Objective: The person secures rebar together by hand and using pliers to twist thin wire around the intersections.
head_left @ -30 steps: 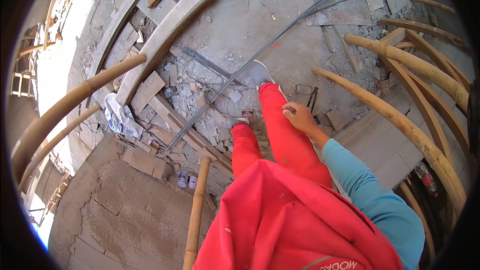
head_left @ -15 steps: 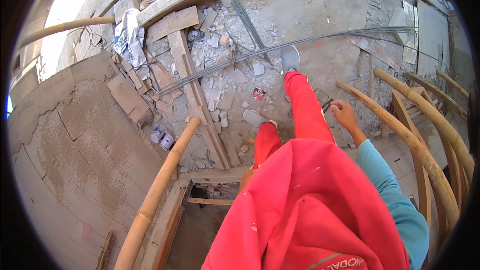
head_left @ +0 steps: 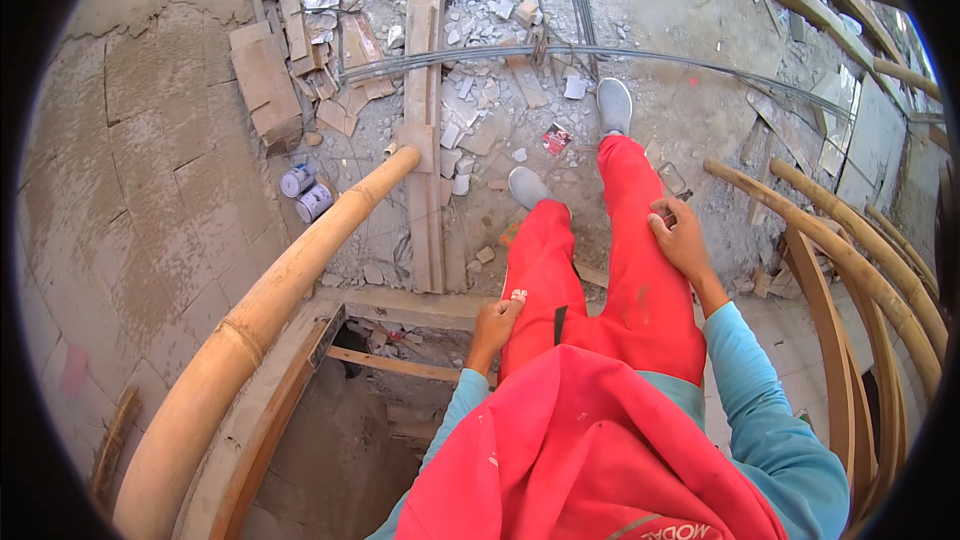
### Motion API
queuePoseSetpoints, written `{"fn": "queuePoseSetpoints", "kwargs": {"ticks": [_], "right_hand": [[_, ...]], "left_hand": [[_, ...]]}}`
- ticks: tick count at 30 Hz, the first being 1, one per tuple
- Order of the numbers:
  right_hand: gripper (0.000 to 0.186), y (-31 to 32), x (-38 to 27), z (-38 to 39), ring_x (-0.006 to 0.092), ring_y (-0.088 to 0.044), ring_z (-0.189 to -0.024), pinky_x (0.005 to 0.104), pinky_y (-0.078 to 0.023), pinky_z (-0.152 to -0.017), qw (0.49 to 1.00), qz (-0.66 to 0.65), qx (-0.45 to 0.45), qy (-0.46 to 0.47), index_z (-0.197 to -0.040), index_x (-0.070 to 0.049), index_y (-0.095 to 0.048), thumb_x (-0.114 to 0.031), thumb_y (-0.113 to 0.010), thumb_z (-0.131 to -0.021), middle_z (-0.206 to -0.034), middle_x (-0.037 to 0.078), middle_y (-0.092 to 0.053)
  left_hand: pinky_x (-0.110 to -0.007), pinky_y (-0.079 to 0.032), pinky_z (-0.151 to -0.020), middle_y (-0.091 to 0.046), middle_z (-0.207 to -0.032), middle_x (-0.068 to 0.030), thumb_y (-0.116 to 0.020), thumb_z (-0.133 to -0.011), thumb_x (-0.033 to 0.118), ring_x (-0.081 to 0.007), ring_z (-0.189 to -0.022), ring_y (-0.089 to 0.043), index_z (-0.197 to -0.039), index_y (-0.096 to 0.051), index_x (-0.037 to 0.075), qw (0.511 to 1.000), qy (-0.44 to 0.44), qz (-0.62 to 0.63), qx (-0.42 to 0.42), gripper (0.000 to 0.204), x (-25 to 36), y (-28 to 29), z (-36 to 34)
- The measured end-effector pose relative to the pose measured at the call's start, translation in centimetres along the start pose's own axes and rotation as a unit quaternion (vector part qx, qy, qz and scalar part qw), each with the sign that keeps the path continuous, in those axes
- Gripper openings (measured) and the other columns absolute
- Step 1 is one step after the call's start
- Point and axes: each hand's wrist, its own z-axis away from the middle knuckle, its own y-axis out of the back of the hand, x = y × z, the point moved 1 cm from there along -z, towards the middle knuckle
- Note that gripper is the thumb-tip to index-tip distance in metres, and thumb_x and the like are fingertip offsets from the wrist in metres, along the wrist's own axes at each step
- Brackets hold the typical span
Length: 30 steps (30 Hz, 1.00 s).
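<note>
Compared with a moment ago, the view has swung down and the left hand [head_left: 497, 321] has come into sight, fingers resting loosely on the left thigh of the red trousers [head_left: 600, 270]; the right hand [head_left: 680, 237] still lies flat on the right thigh, holding nothing. The person appears to be stepping across rubble beside the bamboo pole [head_left: 290, 280]. The dark pit [head_left: 350, 430] below is shadowed, and the steel rods [head_left: 560, 52] run out of frame.

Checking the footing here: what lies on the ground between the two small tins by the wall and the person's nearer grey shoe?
In the head view, between the tins and the nearer shoe lie the bamboo pole's end, a long wooden plank and broken rubble pieces.
</note>
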Motion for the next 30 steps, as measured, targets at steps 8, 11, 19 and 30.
{"fn": "queuePoseSetpoints", "kwargs": {"ticks": [8,11,19,30], "right_hand": [[0.024,-3.3,-0.1,-0.9,0.0243,-0.076,-0.087,0.0375,-0.059,-0.082,0.991,-0.034,-0.098,-0.086,-0.112,-0.002,-0.074,-0.017,-0.07,-0.094,-0.097,0.016,-0.078],[0.023,-5.3,0.7,-3.4,0.0247,-0.075,-0.085,0.0382,-0.059,-0.081,0.988,-0.076,-0.102,-0.084,-0.111,-0.001,-0.074,-0.017,-0.069,-0.095,-0.095,0.016,-0.078],[0.023,-7.7,2.9,-19.1,0.0274,-0.075,-0.084,0.0384,-0.058,-0.079,0.996,-0.069,-0.054,-0.003,-0.111,-0.001,-0.073,-0.017,-0.069,-0.095,-0.094,0.017,-0.077],[0.053,-15.6,18.5,-44.0,0.0215,-0.071,-0.076,0.0368,-0.061,-0.069,0.866,-0.434,0.143,-0.205,-0.11,0.001,-0.07,-0.049,-0.075,-0.094,-0.091,0.012,-0.072]], "left_hand": [[-0.034,-0.039,-0.057,-0.054,-0.062,-0.0022,-0.072,-0.098,0.036,-0.0101,-0.061,-0.048,-0.074,-0.063,0.0,0.998,0.053,0.002,-0.019,0.045,0.3,2.0,-3.6],[-0.033,-0.042,-0.059,-0.057,-0.064,-0.0012,-0.072,-0.098,0.032,-0.0104,-0.062,-0.052,-0.079,-0.065,0.002,0.999,0.031,0.024,0.019,0.037,0.1,3.2,-7.5],[-0.031,-0.05,-0.066,-0.069,-0.082,-0.0048,-0.07,-0.097,0.024,-0.0136,-0.071,-0.064,-0.104,-0.069,0.004,0.984,-0.105,0.05,0.133,0.021,9.6,4.6,-26.6],[-0.049,-0.039,-0.118,-0.056,-0.146,-0.025,-0.091,-0.073,0.02,-0.0435,-0.138,-0.049,-0.15,-0.052,0.008,0.775,-0.423,-0.404,0.238,0.088,19.8,5.4,-53.1]]}}
